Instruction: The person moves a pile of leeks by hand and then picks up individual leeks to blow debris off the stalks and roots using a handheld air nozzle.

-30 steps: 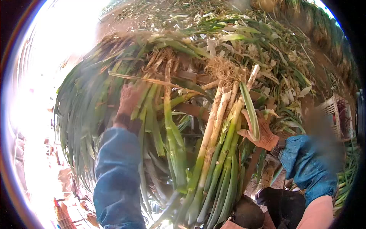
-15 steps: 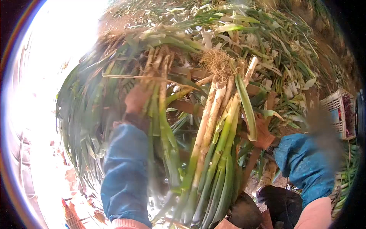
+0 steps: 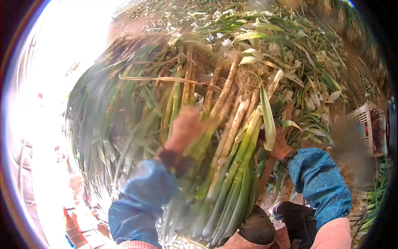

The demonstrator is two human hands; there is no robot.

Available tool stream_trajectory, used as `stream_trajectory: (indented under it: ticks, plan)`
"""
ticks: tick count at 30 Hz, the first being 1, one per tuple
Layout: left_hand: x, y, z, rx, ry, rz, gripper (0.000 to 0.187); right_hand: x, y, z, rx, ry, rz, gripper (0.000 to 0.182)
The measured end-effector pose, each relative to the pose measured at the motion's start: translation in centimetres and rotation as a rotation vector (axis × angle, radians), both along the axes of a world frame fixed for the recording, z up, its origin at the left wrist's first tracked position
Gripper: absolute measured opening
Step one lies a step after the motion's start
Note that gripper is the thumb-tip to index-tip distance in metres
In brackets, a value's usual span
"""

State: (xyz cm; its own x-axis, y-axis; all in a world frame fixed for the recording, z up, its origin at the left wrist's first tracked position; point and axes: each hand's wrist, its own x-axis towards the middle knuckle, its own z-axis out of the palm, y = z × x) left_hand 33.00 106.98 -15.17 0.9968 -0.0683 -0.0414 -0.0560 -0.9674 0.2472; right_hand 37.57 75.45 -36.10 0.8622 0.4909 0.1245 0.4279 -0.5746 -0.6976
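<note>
A bundle of long green onions (image 3: 244, 145), with pale soil-marked stems, green leaves and a tangle of roots at the top, lies across the middle. My right hand (image 3: 280, 143), in an orange-brown glove, is closed around the bundle's right side; its fingertips are hidden behind the stalks and a loose leaf. Blurred by motion, my left hand (image 3: 186, 128) closes on another stalk of green onion (image 3: 224, 93) just left of the bundle. More onions (image 3: 188, 79) lie beyond this hand, roots pointing away from me.
A large heap of green onions (image 3: 112, 103) spreads along the left. Stripped leaves (image 3: 286, 41) litter the ground at the back and right. A white plastic crate (image 3: 365, 124) stands at far right, with more green onions (image 3: 377, 203) below it. My knee (image 3: 257, 228) shows at the bottom.
My left hand has come from the heap rightward and nearer to me, bringing green onion against the bundle. My right hand stays at the bundle's side.
</note>
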Motion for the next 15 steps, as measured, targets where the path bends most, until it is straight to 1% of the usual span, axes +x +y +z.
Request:
stream_trajectory:
  ticks: [1,2,3,5,7,8,9,10,13,15]
  plan:
    - [1.8,3.3,-1.9,0.022,-0.219,0.042,0.041,0.0,0.3,1.5,-0.048,-0.063,0.012,0.064]
    - [4.0,7.6,-4.1,0.246,-0.188,-0.023,0.043,0.0,0.5,3.0,-0.096,-0.127,0.022,0.065]
    - [5.9,10.6,-5.6,0.471,-0.151,-0.087,0.045,0.1,0.5,3.2,-0.109,-0.222,0.013,0.064]
    - [8.0,11.5,-5.5,0.137,-0.007,0.268,0.069,-0.3,0.7,3.6,-0.136,-0.393,0.002,0.062]
    - [9.7,11.2,-6.5,0.024,0.004,0.494,0.084,-0.1,0.9,4.7,-0.162,-0.196,0.048,0.060]
    - [10.4,11.0,-8.1,0.080,-0.058,0.550,0.087,-0.2,0.8,5.2,-0.178,-0.172,0.068,0.059]
    - [10.4,9.1,-7.4,0.133,-0.123,0.610,0.090,-0.4,0.8,5.6,-0.195,-0.147,0.088,0.059]
    - [10.1,8.2,-5.8,-0.050,-0.011,0.587,0.085,-0.4,0.5,5.7,-0.213,-0.202,0.100,0.059]
    - [10.6,9.2,-7.2,0.018,-0.035,0.584,0.072,-1.0,1.3,7.9,-0.048,-0.200,0.063,0.051]
    - [10.1,9.1,-9.2,0.141,-0.198,0.497,0.062,-1.3,2.0,9.6,0.092,0.080,0.056,0.048]
